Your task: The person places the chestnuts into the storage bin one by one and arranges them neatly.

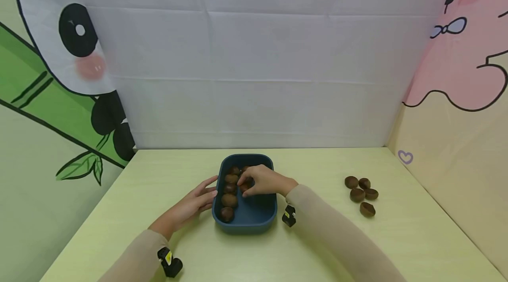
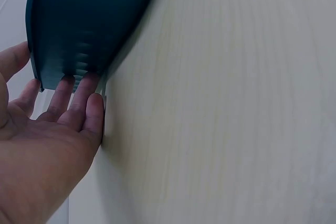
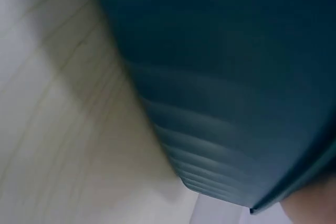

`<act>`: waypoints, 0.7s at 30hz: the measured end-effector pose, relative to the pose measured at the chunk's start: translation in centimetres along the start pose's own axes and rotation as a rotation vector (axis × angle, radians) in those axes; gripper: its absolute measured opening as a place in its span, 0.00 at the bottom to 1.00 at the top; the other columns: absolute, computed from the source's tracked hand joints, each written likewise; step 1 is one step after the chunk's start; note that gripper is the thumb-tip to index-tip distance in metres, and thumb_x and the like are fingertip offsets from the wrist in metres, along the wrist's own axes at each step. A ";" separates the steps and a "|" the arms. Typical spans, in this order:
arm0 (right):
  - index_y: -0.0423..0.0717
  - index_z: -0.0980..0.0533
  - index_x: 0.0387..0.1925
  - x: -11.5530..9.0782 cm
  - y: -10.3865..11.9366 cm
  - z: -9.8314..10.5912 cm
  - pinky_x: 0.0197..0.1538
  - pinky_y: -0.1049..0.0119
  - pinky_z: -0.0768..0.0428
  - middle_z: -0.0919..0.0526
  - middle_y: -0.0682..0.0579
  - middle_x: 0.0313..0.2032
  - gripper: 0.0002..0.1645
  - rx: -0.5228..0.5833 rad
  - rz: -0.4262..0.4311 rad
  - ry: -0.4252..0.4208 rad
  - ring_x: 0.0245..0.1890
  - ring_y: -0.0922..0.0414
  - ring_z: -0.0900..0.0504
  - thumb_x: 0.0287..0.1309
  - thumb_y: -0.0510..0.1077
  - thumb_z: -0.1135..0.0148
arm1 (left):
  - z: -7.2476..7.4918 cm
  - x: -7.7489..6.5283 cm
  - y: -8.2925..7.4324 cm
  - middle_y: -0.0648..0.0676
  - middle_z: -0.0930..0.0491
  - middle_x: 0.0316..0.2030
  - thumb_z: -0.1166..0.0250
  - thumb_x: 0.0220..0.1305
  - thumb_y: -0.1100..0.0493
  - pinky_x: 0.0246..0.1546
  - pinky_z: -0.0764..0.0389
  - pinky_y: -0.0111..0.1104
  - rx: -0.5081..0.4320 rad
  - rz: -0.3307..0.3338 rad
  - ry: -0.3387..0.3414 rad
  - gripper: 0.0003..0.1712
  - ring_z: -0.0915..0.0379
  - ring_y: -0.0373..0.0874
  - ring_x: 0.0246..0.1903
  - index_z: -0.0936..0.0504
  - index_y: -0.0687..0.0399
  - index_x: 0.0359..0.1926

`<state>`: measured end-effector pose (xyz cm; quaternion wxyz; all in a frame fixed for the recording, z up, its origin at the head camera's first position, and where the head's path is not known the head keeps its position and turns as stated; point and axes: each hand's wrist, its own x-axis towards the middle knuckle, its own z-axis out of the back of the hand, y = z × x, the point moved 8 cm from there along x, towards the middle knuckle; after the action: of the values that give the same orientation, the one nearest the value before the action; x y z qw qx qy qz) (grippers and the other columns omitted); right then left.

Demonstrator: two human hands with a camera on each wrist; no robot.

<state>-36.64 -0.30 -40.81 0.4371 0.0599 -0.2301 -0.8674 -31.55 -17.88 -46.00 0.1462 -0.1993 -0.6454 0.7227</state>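
R grip (image 1: pixel 267 179) round brn chestnut (image 1: pixel 246 186), L grip (image 1: pixel 191 202) loose vs smooth round-cornered bin (image 1: pixel 255 216)

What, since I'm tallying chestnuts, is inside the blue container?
Five chestnuts line its left side; the right hand grips another chestnut, with one more partly visible behind. Anything under that hand is hidden.

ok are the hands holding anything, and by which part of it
The right hand pinches a brown nut in its fingertips; the exact spot is hidden. The left hand only touches the side of the blue container.
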 end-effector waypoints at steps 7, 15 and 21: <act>0.54 0.16 0.47 0.6 -0.6 -0.5 0.48 0.72 0.23 0.19 0.64 0.42 0.17 -0.025 -0.055 0.007 0.42 0.66 0.22 0.55 0.50 0.24 | -0.1 0.1 -0.1 0.69 0.51 0.75 0.47 0.79 0.51 0.70 0.39 0.48 -0.003 -0.005 0.006 0.40 0.43 0.60 0.70 0.57 0.48 0.81; 0.59 0.16 0.46 0.8 -1.0 -0.9 0.47 0.68 0.21 0.19 0.65 0.41 0.18 -0.064 -0.130 0.011 0.42 0.66 0.22 0.54 0.53 0.23 | -0.1 -0.1 -0.2 0.70 0.51 0.75 0.47 0.79 0.51 0.70 0.40 0.49 0.002 -0.002 0.000 0.40 0.42 0.61 0.70 0.57 0.48 0.81; 0.59 0.16 0.46 0.7 -0.9 -0.9 0.46 0.69 0.21 0.19 0.65 0.41 0.17 -0.069 -0.134 0.005 0.42 0.66 0.22 0.55 0.52 0.23 | -0.1 -0.1 -0.1 0.70 0.51 0.75 0.47 0.79 0.51 0.70 0.40 0.49 0.005 0.000 -0.009 0.40 0.43 0.61 0.70 0.57 0.48 0.81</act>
<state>-37.44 -0.77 -41.95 0.3804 0.0621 -0.1947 -0.9020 -31.37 -17.82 -45.85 0.1438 -0.1958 -0.6444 0.7251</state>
